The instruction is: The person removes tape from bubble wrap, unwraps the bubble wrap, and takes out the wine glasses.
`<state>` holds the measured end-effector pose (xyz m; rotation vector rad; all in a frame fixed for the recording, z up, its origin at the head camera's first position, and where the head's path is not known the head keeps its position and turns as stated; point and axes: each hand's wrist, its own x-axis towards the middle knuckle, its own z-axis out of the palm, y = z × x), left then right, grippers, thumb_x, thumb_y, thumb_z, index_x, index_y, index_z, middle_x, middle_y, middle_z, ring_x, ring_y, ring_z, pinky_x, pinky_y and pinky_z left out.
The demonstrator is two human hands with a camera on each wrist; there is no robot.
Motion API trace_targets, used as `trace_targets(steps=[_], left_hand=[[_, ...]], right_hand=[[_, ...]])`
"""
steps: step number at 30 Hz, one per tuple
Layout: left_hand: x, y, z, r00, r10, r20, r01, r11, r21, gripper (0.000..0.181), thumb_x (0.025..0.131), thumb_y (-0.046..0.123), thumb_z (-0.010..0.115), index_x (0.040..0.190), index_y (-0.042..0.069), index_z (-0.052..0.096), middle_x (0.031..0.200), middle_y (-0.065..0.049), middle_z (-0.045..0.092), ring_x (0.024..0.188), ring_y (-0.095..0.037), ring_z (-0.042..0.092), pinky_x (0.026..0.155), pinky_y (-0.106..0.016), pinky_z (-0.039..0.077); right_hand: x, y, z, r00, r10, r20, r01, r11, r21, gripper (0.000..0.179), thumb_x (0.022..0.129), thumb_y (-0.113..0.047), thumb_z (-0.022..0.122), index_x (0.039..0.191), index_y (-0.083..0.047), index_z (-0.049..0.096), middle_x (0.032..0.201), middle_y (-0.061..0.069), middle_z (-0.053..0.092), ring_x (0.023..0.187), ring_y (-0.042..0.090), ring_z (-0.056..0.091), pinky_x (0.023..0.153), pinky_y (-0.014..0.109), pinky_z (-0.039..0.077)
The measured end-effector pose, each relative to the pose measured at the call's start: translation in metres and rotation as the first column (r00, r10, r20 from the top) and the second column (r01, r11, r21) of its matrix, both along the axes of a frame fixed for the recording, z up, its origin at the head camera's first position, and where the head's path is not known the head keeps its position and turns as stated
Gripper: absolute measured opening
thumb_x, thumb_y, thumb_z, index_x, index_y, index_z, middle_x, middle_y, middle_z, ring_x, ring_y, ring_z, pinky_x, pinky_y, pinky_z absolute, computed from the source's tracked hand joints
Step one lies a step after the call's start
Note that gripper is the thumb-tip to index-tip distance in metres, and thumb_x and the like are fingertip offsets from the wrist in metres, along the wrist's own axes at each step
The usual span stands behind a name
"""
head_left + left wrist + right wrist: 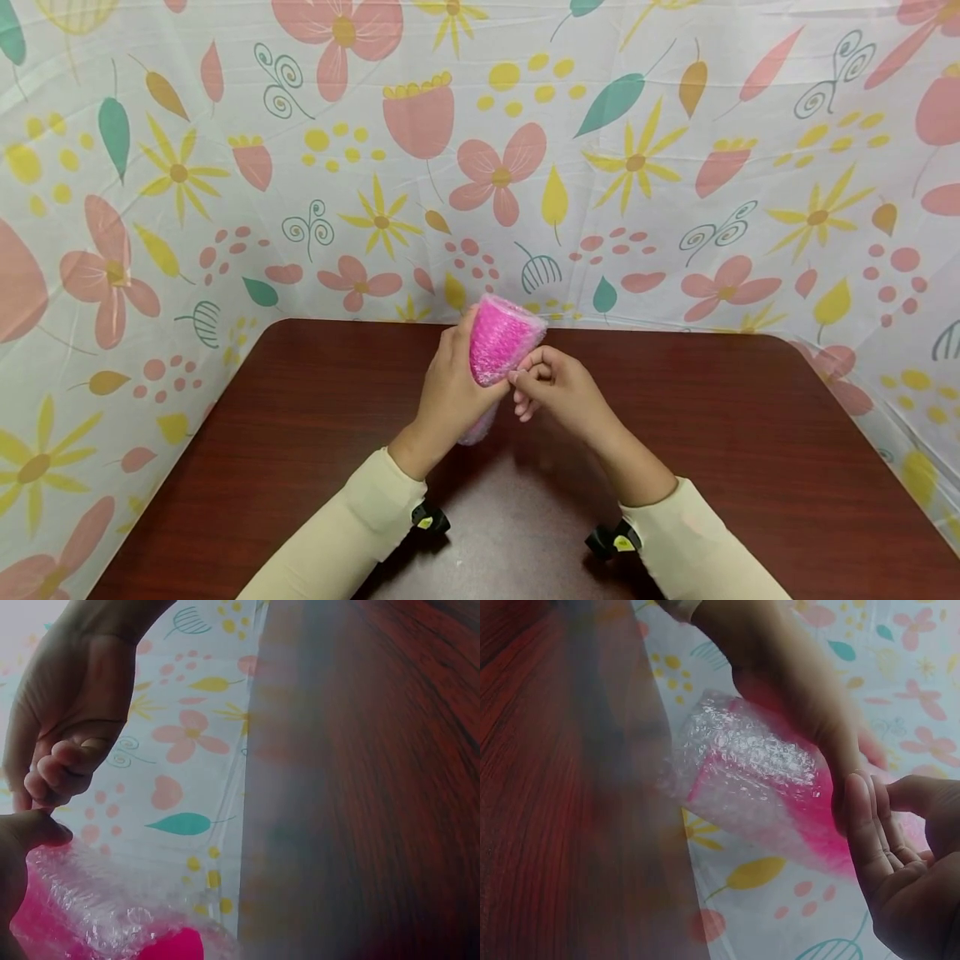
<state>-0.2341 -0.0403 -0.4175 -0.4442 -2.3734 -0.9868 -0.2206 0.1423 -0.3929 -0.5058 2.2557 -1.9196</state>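
Note:
A bright pink object [498, 337], its exact kind hidden under clear bubble wrap [757, 746], is held tilted above the table. My left hand [446, 387] grips the wrapped bundle from the left, thumb across the near side and fingers behind it. At the tip of that thumb, my right hand [562, 392] pinches at the wrap with thumb and forefinger. The bit between those fingertips is too small to make out. The other right fingers are loosely bent, as the left wrist view shows. Wrap extends past the pink part at the bundle's lower end.
Below the hands is a dark reddish-brown wooden table [300, 467]. A white cloth [420, 192] printed with flowers and leaves hangs behind it and along both sides. Black wrist mounts [617, 540] sit under the cream sleeves [345, 517].

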Motion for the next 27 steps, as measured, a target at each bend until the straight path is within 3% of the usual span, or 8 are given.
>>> trace_targets(steps=[5, 13, 16, 19, 23, 27], left_hand=[[0.002, 0.002, 0.001, 0.993, 0.044, -0.108, -0.051, 0.997, -0.058, 0.101, 0.078, 0.043, 0.085, 0.158, 0.022, 0.027, 0.126, -0.013, 0.053, 0.108, -0.029, 0.062, 0.088, -0.048, 0.056], [0.002, 0.003, 0.0, 0.971, 0.102, -0.216, -0.13, 0.985, -0.116, 0.101, 0.075, 0.041, 0.088, 0.156, 0.019, 0.031, 0.124, -0.015, 0.055, 0.102, -0.03, 0.062, 0.082, -0.045, 0.054], [0.0, 0.001, 0.001, 0.972, 0.126, -0.197, -0.15, 0.983, -0.11, 0.104, 0.073, 0.037, 0.089, 0.157, 0.019, 0.03, 0.123, -0.016, 0.055, 0.1, -0.03, 0.061, 0.08, -0.046, 0.053], [-0.003, -0.003, 0.002, 0.981, 0.139, -0.134, -0.15, 0.986, -0.078, 0.107, 0.073, 0.034, 0.089, 0.159, 0.021, 0.027, 0.123, -0.016, 0.054, 0.101, -0.032, 0.062, 0.081, -0.048, 0.055], [-0.005, -0.007, 0.003, 0.992, 0.116, -0.041, -0.117, 0.993, -0.018, 0.108, 0.075, 0.034, 0.087, 0.16, 0.024, 0.022, 0.125, -0.016, 0.053, 0.103, -0.034, 0.063, 0.085, -0.05, 0.056], [-0.006, -0.008, 0.005, 0.996, 0.075, 0.053, -0.078, 0.996, 0.054, 0.109, 0.076, 0.033, 0.088, 0.16, 0.028, 0.02, 0.13, -0.018, 0.052, 0.106, -0.034, 0.064, 0.087, -0.05, 0.057]], right_hand=[[0.001, -0.001, 0.0, 1.0, 0.001, -0.003, -0.001, 1.0, 0.01, 0.02, 0.099, -0.012, 0.062, 0.1, 0.006, 0.053, 0.074, 0.013, 0.064, 0.059, 0.021, 0.067, 0.059, 0.045, 0.061], [0.002, -0.002, 0.0, 0.999, 0.043, 0.019, -0.042, 0.999, -0.011, 0.018, 0.1, -0.009, 0.058, 0.104, 0.008, 0.052, 0.076, 0.011, 0.066, 0.062, 0.02, 0.069, 0.06, 0.043, 0.061], [0.003, -0.001, 0.001, 0.996, 0.086, 0.015, -0.086, 0.996, -0.038, 0.018, 0.1, -0.005, 0.054, 0.109, 0.01, 0.051, 0.08, 0.015, 0.067, 0.067, 0.022, 0.072, 0.064, 0.043, 0.062], [0.003, 0.0, 0.001, 0.991, 0.13, -0.01, -0.13, 0.989, -0.063, 0.02, 0.101, -0.003, 0.05, 0.116, 0.011, 0.051, 0.088, 0.023, 0.068, 0.074, 0.027, 0.075, 0.069, 0.044, 0.063], [0.002, 0.002, 0.001, 0.988, 0.143, -0.053, -0.147, 0.985, -0.088, 0.025, 0.103, -0.005, 0.051, 0.12, 0.013, 0.051, 0.102, 0.035, 0.068, 0.087, 0.031, 0.076, 0.075, 0.044, 0.063], [0.001, 0.004, 0.002, 0.991, 0.113, -0.076, -0.119, 0.989, -0.086, 0.025, 0.104, -0.01, 0.053, 0.119, 0.01, 0.053, 0.105, 0.031, 0.07, 0.088, 0.026, 0.076, 0.074, 0.043, 0.063]])
